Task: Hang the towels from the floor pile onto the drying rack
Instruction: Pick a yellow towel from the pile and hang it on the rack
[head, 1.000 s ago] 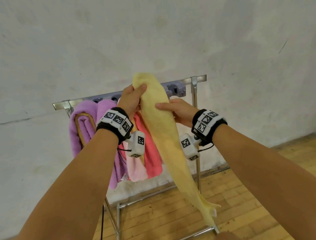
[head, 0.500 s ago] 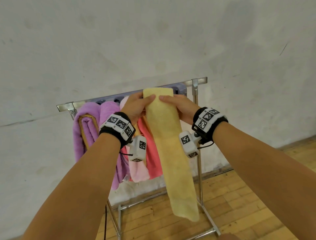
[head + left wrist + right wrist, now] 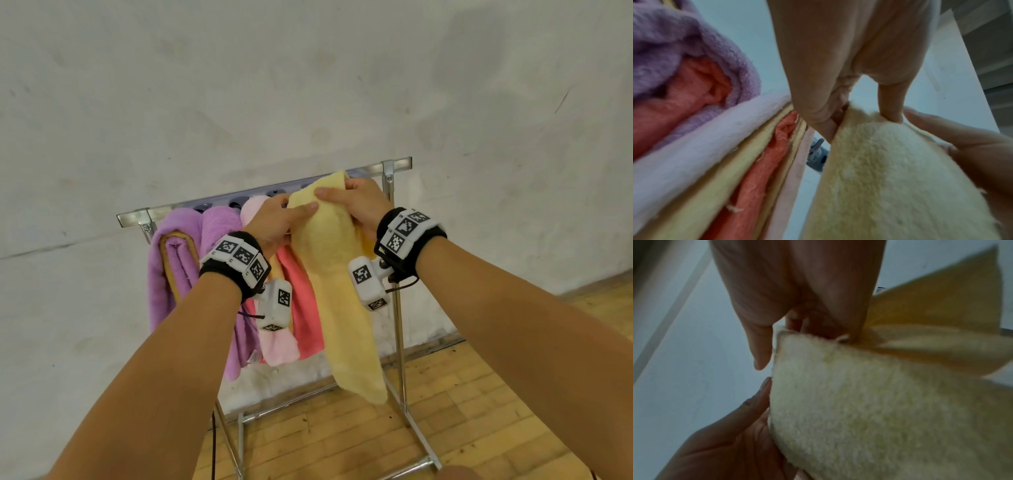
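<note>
No readable words, brands or numbers anywhere. Only markings: square black-and-white fiducial code patterns on white blocks of black left wristband (image 3: pixel 238 257) and black right wristband (image 3: pixel 407 230), plus one code each on white camera boxes hanging under wrists (image 3: pixel 278 305) (image 3: pixel 367 282). Tiny characters beside codes too small to read.

Looks like I'm in a plain room at home: bare whitewashed wall (image 3: pixel 308 85) at 12 o'clock, wood parquet floor (image 3: pixel 479 404) at 5, metal drying rack (image 3: pixel 395 168) holding towels.
</note>
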A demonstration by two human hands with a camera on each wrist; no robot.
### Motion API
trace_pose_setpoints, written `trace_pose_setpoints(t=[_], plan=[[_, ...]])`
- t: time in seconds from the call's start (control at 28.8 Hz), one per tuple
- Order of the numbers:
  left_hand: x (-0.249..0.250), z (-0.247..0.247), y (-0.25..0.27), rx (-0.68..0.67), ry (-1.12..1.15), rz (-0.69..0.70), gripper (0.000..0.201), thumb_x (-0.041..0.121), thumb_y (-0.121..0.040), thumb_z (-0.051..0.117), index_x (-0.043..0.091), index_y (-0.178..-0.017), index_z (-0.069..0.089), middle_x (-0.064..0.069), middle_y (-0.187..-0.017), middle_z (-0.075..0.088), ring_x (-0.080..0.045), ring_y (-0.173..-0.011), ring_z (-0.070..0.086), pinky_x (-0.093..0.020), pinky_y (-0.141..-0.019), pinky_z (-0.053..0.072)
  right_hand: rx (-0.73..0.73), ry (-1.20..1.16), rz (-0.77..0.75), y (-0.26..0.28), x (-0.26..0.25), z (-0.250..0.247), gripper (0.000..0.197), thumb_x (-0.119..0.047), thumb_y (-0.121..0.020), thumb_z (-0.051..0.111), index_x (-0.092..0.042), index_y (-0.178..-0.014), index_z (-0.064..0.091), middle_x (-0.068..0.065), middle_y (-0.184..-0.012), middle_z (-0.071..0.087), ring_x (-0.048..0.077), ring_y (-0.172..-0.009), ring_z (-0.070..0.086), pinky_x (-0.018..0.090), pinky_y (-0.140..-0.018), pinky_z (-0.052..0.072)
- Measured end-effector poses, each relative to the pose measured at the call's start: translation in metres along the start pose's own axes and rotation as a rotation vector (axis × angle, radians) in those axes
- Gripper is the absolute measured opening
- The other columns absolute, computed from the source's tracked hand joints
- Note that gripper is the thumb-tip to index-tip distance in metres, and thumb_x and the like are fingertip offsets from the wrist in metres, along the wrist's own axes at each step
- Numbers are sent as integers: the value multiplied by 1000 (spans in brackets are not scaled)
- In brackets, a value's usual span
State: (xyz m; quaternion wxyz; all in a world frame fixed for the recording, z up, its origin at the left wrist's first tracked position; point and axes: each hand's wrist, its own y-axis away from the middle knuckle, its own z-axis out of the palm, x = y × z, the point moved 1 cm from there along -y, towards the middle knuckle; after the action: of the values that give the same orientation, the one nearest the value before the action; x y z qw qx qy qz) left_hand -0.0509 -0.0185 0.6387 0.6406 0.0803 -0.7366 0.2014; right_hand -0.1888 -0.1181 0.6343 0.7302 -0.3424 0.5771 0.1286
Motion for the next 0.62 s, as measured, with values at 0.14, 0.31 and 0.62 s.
trace_pose_setpoints(t=[0.14, 0.31, 0.62], plan=[[3, -2, -3, 140, -59, 42, 57, 22, -82, 79, 14, -131, 52, -10, -120, 63, -25, -104, 66, -42, -89, 57, -81, -77, 72, 2, 0, 0, 41, -22, -85, 75, -4, -120, 66, 16, -113, 72, 32, -106, 69, 46, -96, 54], [3, -8, -3, 244, -40, 114, 50, 36, -71, 84, 26, -115, 65, -14, -124, 62, -23, -92, 65, -37, -71, 58, -178, 39, 163, 10, 3, 2, 40, -14, -87, 71, -2, -125, 63, 15, -122, 68, 26, -110, 67, 39, -93, 53], [7, -7, 12, 27, -26, 6, 46, 23, -85, 75, 22, -128, 57, -5, -105, 67, -20, -83, 68, -34, -68, 59, -36, 62, 10, 5, -3, 2, 34, -13, -80, 80, -4, -111, 70, 15, -107, 74, 32, -101, 71, 46, -89, 58]])
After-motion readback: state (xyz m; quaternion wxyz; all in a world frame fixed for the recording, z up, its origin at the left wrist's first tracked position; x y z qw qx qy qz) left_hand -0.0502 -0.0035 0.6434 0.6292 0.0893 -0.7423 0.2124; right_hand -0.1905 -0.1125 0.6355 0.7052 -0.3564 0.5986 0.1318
